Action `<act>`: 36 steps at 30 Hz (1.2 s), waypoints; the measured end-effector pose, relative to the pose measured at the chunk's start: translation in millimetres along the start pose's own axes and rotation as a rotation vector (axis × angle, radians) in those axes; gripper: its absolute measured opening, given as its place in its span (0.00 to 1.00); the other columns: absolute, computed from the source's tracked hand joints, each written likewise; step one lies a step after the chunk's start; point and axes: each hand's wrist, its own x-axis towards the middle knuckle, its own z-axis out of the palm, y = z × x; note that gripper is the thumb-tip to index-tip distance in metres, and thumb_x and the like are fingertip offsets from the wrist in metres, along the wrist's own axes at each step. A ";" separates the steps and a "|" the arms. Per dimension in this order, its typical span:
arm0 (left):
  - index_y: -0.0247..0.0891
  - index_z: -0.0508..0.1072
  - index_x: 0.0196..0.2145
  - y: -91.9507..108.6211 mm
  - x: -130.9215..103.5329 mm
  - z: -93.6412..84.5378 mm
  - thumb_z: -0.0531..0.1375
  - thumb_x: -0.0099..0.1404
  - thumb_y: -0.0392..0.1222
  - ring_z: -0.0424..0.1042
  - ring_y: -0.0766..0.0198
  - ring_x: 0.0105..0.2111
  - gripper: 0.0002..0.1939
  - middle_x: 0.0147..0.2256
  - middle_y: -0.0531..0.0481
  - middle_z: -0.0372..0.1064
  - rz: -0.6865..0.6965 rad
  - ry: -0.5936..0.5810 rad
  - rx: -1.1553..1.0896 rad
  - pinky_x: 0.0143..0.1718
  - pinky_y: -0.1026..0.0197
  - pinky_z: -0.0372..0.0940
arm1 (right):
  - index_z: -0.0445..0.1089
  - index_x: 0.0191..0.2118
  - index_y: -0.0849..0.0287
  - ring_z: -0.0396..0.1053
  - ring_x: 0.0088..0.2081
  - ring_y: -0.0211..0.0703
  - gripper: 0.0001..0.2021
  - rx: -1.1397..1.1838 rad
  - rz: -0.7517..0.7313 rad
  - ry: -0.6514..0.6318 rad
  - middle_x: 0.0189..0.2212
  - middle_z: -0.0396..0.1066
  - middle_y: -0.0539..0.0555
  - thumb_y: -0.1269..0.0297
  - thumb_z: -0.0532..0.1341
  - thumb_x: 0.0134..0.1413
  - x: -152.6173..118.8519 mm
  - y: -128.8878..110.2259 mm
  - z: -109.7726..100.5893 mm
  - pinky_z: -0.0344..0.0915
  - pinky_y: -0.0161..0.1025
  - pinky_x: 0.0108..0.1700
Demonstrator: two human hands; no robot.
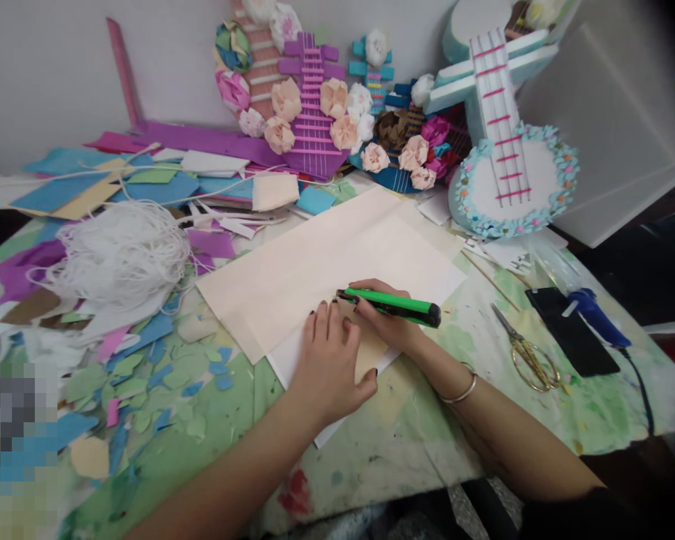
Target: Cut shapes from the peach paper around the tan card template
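Note:
My left hand point(329, 360) lies palm down on the sheets, its fingers stretched out and its thumb apart. In my right hand point(391, 319) is a green and black utility knife point(405, 301), its front end close to my left fingertips. Whether its blade is out, I cannot tell. Under both hands is a large cream sheet of paper point(292, 262), set at a slant on the table. A white sheet point(278, 360) shows below its near edge, partly hidden by my left hand.
At left are a tangle of white string point(121, 255) and scattered paper scraps point(191, 382). Scissors point(532, 360), a black phone point(571, 330) and a blue glue gun point(599, 315) lie at right. Decorated paper instruments point(313, 112) stand along the back.

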 end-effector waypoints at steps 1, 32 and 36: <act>0.23 0.65 0.53 -0.1 0.3 0.0 0.56 0.58 0.58 0.46 0.31 0.62 0.36 0.60 0.20 0.50 0.000 -0.001 -0.001 0.61 0.38 0.44 | 0.71 0.46 0.54 0.75 0.38 0.44 0.12 -0.012 0.005 0.004 0.39 0.77 0.52 0.64 0.59 0.56 -0.3 -1.1 -0.2 0.71 0.44 0.45; 0.26 0.64 0.53 -0.2 -0.2 -1.4 0.56 0.58 0.59 0.46 0.33 0.63 0.36 0.61 0.23 0.50 -0.011 -0.013 0.005 0.60 0.38 0.45 | 0.70 0.47 0.52 0.75 0.36 0.43 0.13 -0.089 -0.017 0.023 0.40 0.77 0.51 0.66 0.59 0.55 -3.6 7.2 0.3 0.70 0.42 0.40; 0.26 0.64 0.53 -0.1 -0.4 -1.3 0.57 0.57 0.59 0.46 0.33 0.63 0.36 0.61 0.24 0.51 -0.012 -0.011 0.006 0.61 0.38 0.45 | 0.70 0.47 0.52 0.75 0.36 0.43 0.13 -0.096 -0.018 0.029 0.40 0.77 0.51 0.66 0.59 0.56 -4.2 8.0 0.4 0.70 0.42 0.40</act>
